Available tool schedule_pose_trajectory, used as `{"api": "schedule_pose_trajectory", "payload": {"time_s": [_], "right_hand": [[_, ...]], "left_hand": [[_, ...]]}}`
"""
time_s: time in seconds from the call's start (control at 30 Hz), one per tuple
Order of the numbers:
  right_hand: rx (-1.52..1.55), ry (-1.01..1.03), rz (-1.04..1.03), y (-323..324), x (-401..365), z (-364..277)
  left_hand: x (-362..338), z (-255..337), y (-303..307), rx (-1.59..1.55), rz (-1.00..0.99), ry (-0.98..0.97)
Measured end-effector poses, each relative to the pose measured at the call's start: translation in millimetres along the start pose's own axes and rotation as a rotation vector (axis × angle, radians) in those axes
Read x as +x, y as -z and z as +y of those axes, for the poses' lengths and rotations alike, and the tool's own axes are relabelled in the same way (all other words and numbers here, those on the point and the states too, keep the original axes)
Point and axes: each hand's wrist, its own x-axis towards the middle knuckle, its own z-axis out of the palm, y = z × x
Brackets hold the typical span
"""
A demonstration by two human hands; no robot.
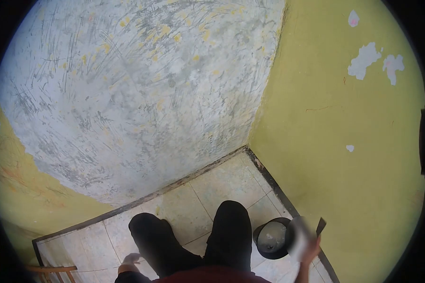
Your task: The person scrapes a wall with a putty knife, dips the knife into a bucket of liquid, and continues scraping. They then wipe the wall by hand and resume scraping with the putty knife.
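At the lower right, my right hand (310, 253) is closed around a scraper-like tool (321, 226), its dark flat blade pointing up. A blurred whitish and dark object (298, 238) lies against that hand; I cannot make out what it is. Just left of it stands a round black bucket (272, 255) on the floor, with greyish-white material (273, 235) inside. My left hand (131, 259) is beside my left knee, its fingers loosely apart and holding nothing.
A scraped grey-white wall (141, 94) with yellow flecks meets a yellow-green wall (316, 132) with white bare patches. Dark skirting (269, 177) edges the tiled floor (226, 181). My dark-clothed knees (231, 226) are at the bottom centre. A wooden furniture piece (56, 270) stands at the lower left.
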Motion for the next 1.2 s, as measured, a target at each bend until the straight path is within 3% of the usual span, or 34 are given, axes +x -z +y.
{"api": "schedule_pose_trajectory", "payload": {"time_s": [0.03, 0.07, 0.1, 0.13, 0.2, 0.27, 0.33, 0.37, 0.4, 0.43, 0.47, 0.5, 0.53, 0.57, 0.6, 0.67, 0.7, 0.77, 0.87, 0.93, 1.0, 1.07, 1.2], "right_hand": [[-0.182, -0.05, -0.221, -4.7, -20.8, 10.8], [-0.709, -0.145, -0.489, -14.1, -34.9, 22.1], [-0.719, -0.161, -0.767, -16.2, -50.7, 89.5], [-0.318, -0.544, -0.543, -20.4, -50.9, 38.4], [-0.469, -0.135, -0.397, -12.1, -35.1, 61.5], [-0.167, -0.022, -0.28, 8.1, 3.3, 14.3], [-0.056, -0.071, -0.049, 6.6, 21.6, -56.1], [0.08, -0.081, 0.076, -4.2, 15.2, -55.4], [0.121, 0.001, 0.039, -10.4, -6.1, 9.4], [-0.078, -0.132, -0.251, -14.5, -16.4, 18.5], [-0.275, -0.257, -0.545, -15.2, -24.2, 22.9], [-0.394, -0.031, -0.364, -27.2, -30.8, 5.8], [-0.227, -0.114, -0.357, -44.6, -12.4, -15.6], [-0.059, -0.217, -0.355, -63.1, 3.3, -42.1], [0.579, -0.419, -0.302, -91.6, 20.0, -71.4], [0.764, -0.367, -0.41, -163.0, 68.1, -102.1], [0.661, -0.226, -0.341, -196.3, 84.6, -156.2], [1.079, -0.332, -0.545, -256.3, 116.6, -238.8], [1.0, -0.314, -0.676, -308.2, 142.7, -356.7], [1.085, -0.35, -0.645, -339.9, 156.9, -399.4], [1.101, -0.368, -0.604, -362.7, 168.8, -427.2], [0.98, -0.204, -0.492, -380.4, 175.5, -442.2], [0.905, -0.171, -0.42, -383.3, 183.2, -452.5]], "left_hand": [[6.4, 10.0, -1.0, 0.037, -0.026, 0.037], [12.5, 18.9, -0.1, 0.068, -0.051, 0.075], [19.0, 27.4, 4.5, 0.073, -0.078, 0.03], [20.5, 37.9, 5.8, 0.062, -0.103, -0.019], [31.9, 49.2, 20.5, -0.085, -0.091, -0.13], [13.6, 69.3, 28.7, -0.076, 0.057, -0.15], [12.6, 90.7, 41.6, 0.018, 0.092, -0.137], [11.8, 100.8, 50.5, 0.113, 0.121, -0.12], [8.9, 111.3, 60.2, 0.064, 0.168, -0.202], [0.2, 127.4, 61.3, 0.025, 0.346, -0.292], [-5.1, 139.1, 76.3, 0.165, 0.543, -0.577], [-11.8, 155.8, 88.0, 0.294, 0.736, -0.866], [-61.6, 192.2, 94.8, 0.262, 0.78, -0.94], [-103.1, 226.3, 98.0, 0.196, 0.993, -1.023], [-167.8, 261.6, 100.1, 0.107, 0.974, -1.075], [-240.7, 317.2, 122.0, 0.245, 1.151, -1.396], [-294.0, 347.9, 122.5, 0.248, 1.229, -1.621], [-395.7, 402.2, 128.3, 0.39, 1.475, -1.995], [-511.9, 472.5, 162.8, 0.432, 2.001, -2.253], [-587.2, 508.4, 209.8, 0.509, 2.38, -2.087], [-641.8, 541.2, 266.4, 0.439, 2.657, -1.69], [-667.4, 572.4, 312.2, 0.357, 2.712, -1.783], [-664.7, 554.1, 207.1, 0.287, 2.642, -1.582]]}}
